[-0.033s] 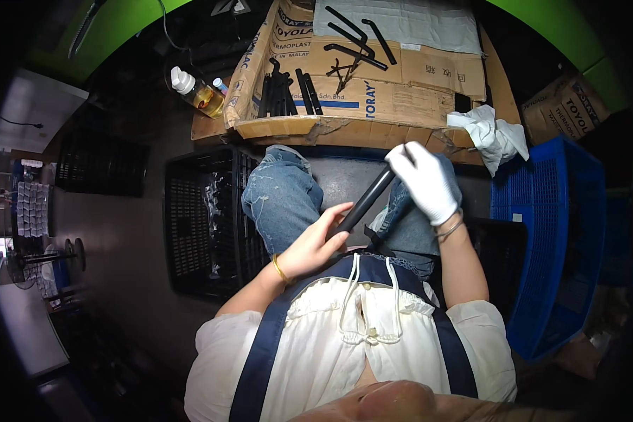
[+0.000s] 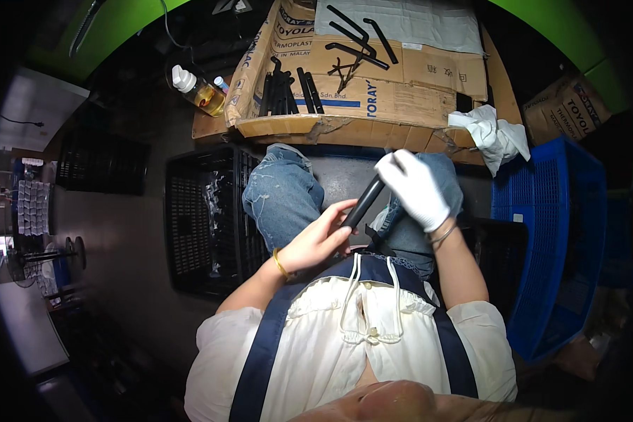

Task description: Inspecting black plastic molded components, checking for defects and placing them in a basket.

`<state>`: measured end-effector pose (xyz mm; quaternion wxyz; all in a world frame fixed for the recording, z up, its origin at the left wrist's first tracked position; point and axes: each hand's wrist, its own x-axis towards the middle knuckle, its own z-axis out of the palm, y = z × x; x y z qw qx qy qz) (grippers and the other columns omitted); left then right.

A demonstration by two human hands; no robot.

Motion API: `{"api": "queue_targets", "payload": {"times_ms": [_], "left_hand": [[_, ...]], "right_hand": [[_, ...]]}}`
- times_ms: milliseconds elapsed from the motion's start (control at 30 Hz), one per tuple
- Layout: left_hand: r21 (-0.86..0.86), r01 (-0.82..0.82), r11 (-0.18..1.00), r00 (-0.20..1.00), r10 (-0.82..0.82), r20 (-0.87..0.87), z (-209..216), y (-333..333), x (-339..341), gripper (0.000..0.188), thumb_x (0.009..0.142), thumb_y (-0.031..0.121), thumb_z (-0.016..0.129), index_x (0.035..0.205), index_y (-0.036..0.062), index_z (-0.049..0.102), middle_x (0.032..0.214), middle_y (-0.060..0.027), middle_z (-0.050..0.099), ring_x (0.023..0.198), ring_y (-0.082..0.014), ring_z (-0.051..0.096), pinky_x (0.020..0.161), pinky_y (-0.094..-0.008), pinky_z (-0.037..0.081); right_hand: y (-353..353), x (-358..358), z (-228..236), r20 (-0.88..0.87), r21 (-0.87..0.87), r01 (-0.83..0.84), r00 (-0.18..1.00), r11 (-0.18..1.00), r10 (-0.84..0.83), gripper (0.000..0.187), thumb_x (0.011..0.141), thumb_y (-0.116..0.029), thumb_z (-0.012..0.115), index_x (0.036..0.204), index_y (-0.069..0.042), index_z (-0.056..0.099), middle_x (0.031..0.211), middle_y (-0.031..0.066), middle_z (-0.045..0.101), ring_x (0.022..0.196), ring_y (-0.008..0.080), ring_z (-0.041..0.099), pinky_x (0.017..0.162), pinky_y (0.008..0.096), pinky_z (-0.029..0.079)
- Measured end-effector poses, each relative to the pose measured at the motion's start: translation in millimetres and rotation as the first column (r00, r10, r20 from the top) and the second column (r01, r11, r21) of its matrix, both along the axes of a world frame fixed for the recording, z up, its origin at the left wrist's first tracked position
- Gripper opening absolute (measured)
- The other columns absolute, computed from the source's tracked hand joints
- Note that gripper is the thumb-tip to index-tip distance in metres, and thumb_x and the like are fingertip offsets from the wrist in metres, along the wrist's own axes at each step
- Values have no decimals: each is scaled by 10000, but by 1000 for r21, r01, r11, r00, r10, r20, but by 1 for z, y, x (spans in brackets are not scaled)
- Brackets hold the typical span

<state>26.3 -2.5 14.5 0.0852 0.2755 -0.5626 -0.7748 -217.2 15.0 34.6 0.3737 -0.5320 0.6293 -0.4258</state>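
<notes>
A straight black tube [image 2: 365, 202] slants up and to the right above my lap. My bare left hand [image 2: 328, 233], with a gold-coloured bangle at its wrist, has its fingers closed round the tube's lower part. At the upper part of the tube is my right hand [image 2: 413, 188], in a white glove and slightly blurred. Its fingers are closed, and a thin dark tip pokes out beyond them. Whether that tip belongs to a small tool or to the tube, I cannot tell. The glove hides the tube's upper end.
Ahead, a cardboard-lined worktop [image 2: 408, 98] carries bent black parts [image 2: 362, 42] and a cluster of black tubes [image 2: 280, 91]. A crumpled white cloth [image 2: 491, 133] hangs at its right edge. A bottle [image 2: 205, 95] stands left. Black crate [image 2: 190, 235] and blue crate [image 2: 541, 204] flank my legs.
My gloved right hand has moved a little left and down along the tube. My left hand keeps its hold and has shifted only slightly.
</notes>
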Motion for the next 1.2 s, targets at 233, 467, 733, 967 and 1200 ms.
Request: {"api": "queue_targets", "payload": {"times_ms": [233, 467, 733, 967, 1200], "left_hand": [[-16, -236, 972, 971, 234, -56, -7, -6, -25, 308, 1080, 265, 396, 1325, 86, 454, 733, 26, 459, 521, -38, 405, 456, -188, 352], [-43, -275, 960, 953, 266, -148, -7, -5, -24, 323, 1075, 285, 411, 1311, 66, 449, 762, 20, 476, 539, -34, 415, 468, -180, 361], [24, -243, 970, 962, 244, -126, -4, -8, -21, 264, 1058, 204, 460, 1283, 68, 434, 894, 7, 506, 573, -32, 455, 487, -185, 402], [-12, -241, 970, 965, 239, -112, -2, -7, -21, 256, 1054, 207, 475, 1255, 57, 425, 885, 12, 520, 549, -24, 439, 467, -182, 382], [-234, -220, 947, 973, 229, 13, -3, -11, -20, 249, 1023, 181, 531, 1208, 25, 472, 934, -35, 546, 735, -95, 519, 673, -242, 455]], "right_hand": [[35, 40, -10, 338, 165, -54, 941, 985, -5, 227, 1023, -193, 493, 1085, -8, 608, 812, 99, 587, 744, 167, 569, 688, 327, 472], [46, 32, 12, -214, -172, -86, 976, 981, 48, 158, 959, -115, 500, 982, -22, 625, 836, 153, 609, 808, 341, 636, 698, 376, 513], [42, 40, 18, -375, -121, -136, 923, 983, 82, 107, 925, -184, 596, 968, -92, 630, 833, 124, 658, 702, 326, 671, 592, 389, 540], [41, 40, 22, -397, -116, -153, 913, 981, 95, 101, 927, -191, 594, 957, -99, 625, 806, 115, 654, 690, 322, 670, 577, 393, 536], [47, 38, 19, -363, 100, -168, 912, 981, 193, 122, 942, -161, 587, 943, -46, 627, 818, 171, 655, 741, 356, 667, 630, 411, 518]]}}
